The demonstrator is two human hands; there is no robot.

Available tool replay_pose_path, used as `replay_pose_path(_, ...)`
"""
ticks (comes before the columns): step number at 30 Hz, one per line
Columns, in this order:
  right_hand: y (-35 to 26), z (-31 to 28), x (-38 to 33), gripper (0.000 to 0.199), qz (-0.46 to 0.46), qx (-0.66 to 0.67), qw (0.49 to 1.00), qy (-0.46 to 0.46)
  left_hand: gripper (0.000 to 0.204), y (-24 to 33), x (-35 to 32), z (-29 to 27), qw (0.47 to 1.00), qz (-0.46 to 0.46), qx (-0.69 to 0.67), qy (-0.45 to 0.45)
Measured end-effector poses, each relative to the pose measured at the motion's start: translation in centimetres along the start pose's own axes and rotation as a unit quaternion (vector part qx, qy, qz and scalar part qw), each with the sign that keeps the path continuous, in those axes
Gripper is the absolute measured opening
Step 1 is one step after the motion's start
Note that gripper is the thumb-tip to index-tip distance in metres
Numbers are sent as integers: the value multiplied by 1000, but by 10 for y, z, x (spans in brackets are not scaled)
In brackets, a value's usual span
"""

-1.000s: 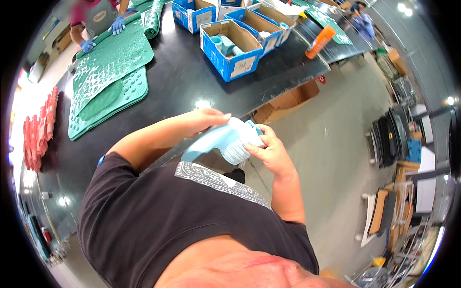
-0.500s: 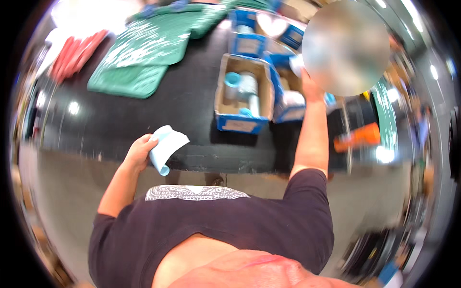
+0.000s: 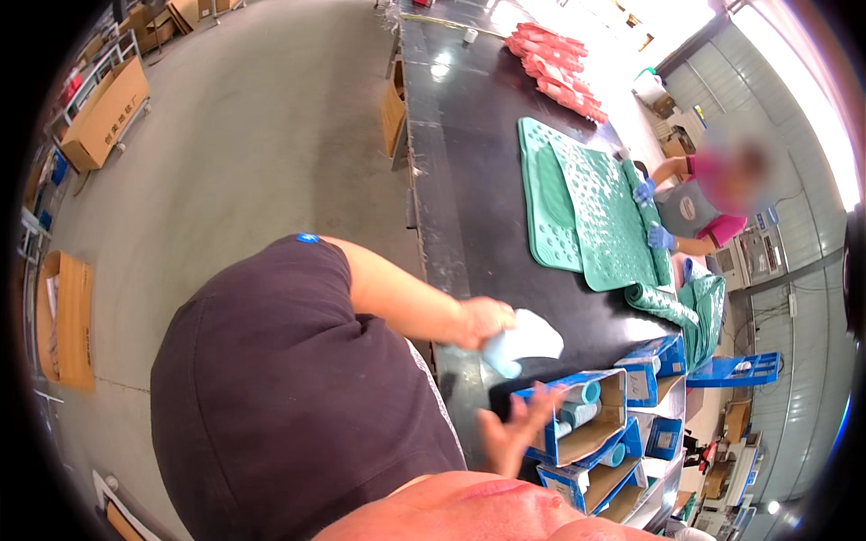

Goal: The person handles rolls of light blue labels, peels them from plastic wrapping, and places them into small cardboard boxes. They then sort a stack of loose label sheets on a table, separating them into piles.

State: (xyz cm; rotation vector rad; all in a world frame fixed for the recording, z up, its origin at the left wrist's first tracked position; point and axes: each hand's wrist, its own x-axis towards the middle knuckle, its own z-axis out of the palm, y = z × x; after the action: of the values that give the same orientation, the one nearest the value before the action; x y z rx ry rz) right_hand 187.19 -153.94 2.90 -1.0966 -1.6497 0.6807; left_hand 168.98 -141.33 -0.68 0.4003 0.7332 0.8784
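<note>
My left hand [image 3: 483, 323] is closed on a curled pale-blue sheet [image 3: 532, 341], held above the black table near its front edge. Lower down, my right hand [image 3: 519, 431], somewhat blurred, has its fingers spread with nothing in them. It is beside an open blue cardboard box [image 3: 613, 401] that contains several blue-green rolls [image 3: 582, 413]. Whether my fingers touch the box is hard to make out. Another open blue box [image 3: 568, 487] stands next to it, with another roll [image 3: 615, 453] visible.
Across the black table [image 3: 460, 162], a co-worker's blue-gloved hands [image 3: 658, 236] rest on a partly rolled green dotted mat [image 3: 604, 212]. More green mats [image 3: 704, 311] lie beyond the boxes. Red folded mats [image 3: 559, 68] sit farther along. Cardboard boxes [image 3: 108, 113] stand on the floor at left.
The view has swung sharply to the left, now showing the table's length and the co-worker. My right hand has come back from the far boxes, empty. My left hand still grips the sheet.
</note>
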Motion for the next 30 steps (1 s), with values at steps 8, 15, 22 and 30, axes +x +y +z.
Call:
replay_pose_path(8,68,187,-99,56,134,-152,974,101,27,-36,-106,-151,798,-52,554,-231)
replay_pose_path(15,92,277,-94,43,289,-203,936,9,40,99,-248,-374,790,-30,610,-56)
replay_pose_path(22,118,396,-47,30,418,-260,855,-164,47,250,-392,-538,852,-78,483,185)
replay_pose_path(30,180,609,64,21,473,-304,728,-393,53,403,-380,-769,798,144,533,240)
